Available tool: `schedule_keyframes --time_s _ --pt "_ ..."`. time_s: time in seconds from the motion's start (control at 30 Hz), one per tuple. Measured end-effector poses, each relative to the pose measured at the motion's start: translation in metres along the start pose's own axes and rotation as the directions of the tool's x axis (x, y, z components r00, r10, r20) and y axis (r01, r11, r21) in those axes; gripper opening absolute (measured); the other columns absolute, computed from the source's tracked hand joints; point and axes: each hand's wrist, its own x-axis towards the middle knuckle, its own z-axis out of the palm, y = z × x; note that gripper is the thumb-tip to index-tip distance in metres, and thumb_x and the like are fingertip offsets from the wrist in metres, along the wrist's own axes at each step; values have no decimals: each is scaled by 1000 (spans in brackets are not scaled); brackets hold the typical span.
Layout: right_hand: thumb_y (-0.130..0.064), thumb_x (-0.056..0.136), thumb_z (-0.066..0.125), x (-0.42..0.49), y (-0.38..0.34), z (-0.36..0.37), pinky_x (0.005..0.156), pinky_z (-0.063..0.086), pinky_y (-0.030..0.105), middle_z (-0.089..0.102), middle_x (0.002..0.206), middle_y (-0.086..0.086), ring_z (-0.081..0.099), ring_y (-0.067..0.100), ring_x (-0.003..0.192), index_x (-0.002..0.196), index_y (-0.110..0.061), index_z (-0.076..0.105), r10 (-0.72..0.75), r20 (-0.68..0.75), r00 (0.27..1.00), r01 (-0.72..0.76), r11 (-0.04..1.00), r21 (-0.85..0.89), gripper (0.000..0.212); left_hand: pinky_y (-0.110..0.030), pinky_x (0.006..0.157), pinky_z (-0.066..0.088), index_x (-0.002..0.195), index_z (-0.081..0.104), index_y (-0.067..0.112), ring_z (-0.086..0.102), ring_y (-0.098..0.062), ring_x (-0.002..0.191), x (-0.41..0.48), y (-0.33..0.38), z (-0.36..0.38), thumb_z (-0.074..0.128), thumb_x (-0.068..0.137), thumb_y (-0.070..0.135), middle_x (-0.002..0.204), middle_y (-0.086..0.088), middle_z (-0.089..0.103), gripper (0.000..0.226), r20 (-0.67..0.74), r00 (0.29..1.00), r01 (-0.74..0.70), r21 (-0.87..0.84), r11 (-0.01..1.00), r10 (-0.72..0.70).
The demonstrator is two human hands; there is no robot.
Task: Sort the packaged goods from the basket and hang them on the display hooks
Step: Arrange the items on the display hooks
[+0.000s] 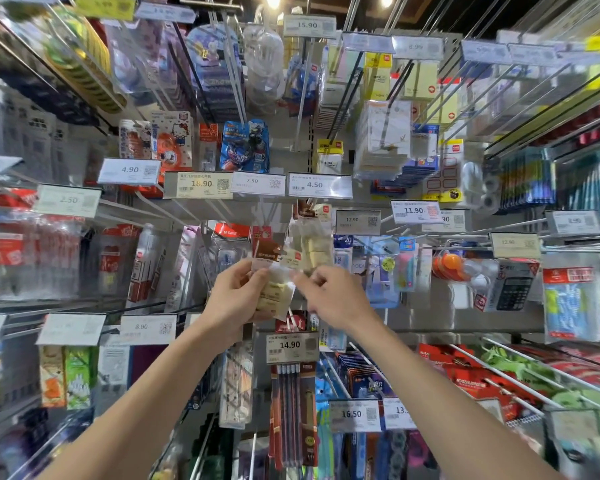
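Left hand [238,296] is gripping one clear plastic packet of pale yellow blocks [274,294], right hand [333,296] is touching its top, grip unclear, one matching packet [310,244] is hanging behind, above a white 14.90 price tag [293,346].

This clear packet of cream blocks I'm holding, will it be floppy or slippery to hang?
Probably floppy: the clear packet looks like thin film, held between left hand and right hand. Its gloss suggests slippery. Likely light, since fingers alone pinch it.
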Motion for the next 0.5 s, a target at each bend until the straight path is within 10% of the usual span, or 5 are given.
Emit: schedule_keyframes --time_s 0.23,0.37,0.5 --pt "-15 98 66 -15 -3 -7 59 48 43 61 66 1 57 18 63 78 -15 63 25 67 997 -48 927 372 20 -30 59 58 105 70 19 76 -20 79 -7 23 23 56 106 24 91 -7 76 14 83 966 -257 248 934 244" --pt "-23 100 66 0 4 -27 67 53 32 73 87 -4 68 13 82 92 -20 67 160 -7 987 -126 805 579 9 -30 60 51 106 68 18 65 -12 71 10 46 24 50 104 19 86 6 71 18 118 860 -458 609 647 497" --pt "-33 105 55 14 1 -41 69 40 37 63 93 13 54 23 82 107 -2 61 144 5 989 -133 894 428 31 -32 59 54 125 64 18 70 -25 72 32 71 30 41 102 11 95 -8 75 33 214 894 -409 749 521 394"
